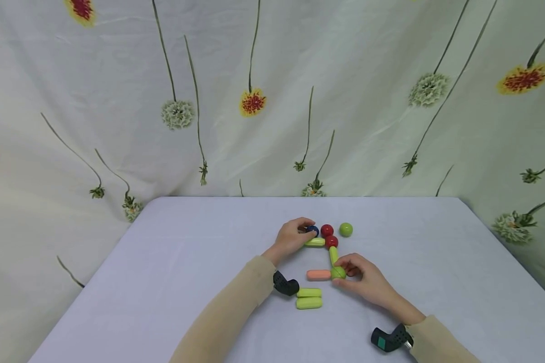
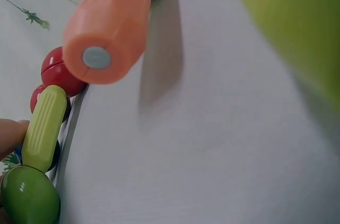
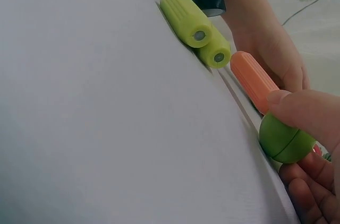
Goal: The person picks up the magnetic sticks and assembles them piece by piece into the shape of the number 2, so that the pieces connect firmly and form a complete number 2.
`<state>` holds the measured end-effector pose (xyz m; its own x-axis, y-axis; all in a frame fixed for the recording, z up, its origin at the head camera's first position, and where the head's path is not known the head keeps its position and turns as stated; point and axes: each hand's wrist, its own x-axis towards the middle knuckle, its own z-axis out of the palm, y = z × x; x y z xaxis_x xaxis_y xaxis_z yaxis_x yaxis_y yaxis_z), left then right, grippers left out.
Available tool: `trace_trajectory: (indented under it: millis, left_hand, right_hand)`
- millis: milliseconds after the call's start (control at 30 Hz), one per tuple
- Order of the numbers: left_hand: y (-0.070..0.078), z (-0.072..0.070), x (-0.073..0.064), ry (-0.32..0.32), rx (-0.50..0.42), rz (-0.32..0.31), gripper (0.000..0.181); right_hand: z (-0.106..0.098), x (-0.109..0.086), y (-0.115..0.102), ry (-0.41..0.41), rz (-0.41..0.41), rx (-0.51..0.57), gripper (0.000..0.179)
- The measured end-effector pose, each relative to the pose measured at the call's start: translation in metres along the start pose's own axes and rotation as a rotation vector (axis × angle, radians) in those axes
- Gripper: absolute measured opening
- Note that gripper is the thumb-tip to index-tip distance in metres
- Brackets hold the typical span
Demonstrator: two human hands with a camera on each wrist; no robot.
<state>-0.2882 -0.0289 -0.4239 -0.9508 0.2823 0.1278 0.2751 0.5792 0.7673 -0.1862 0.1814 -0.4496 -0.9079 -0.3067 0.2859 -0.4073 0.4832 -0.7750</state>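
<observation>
My left hand [image 1: 292,236] pinches a dark blue ball [image 1: 313,231] between thumb and fingers. Right below it a yellow-green rod [image 1: 315,242] runs to a red ball [image 1: 331,242]. A green ball [image 2: 31,195] sits at the rod's near end in the left wrist view, hidden by the hand from the head camera. With thumb and fingers, my right hand [image 1: 367,280] grips another green ball [image 3: 287,139]. An orange rod [image 1: 318,275] joins this ball from the left, and a yellow-green rod [image 1: 333,256] leads from it toward the red ball.
A second red ball [image 1: 327,231] and a loose green ball [image 1: 346,230] lie at the far side. Two yellow-green rods [image 1: 309,297] lie side by side nearer the front, by the left sleeve. The white table [image 1: 200,252] ends at a flowered cloth [image 1: 272,151].
</observation>
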Motion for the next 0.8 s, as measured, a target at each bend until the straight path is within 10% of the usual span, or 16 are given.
trace_trajectory:
  millis: [800]
  left_hand:
    - [0.010,-0.031,-0.016,0.103,-0.088,0.129,0.031]
  right_hand:
    - [0.000,-0.002,-0.006,-0.001,0.003,0.001,0.034]
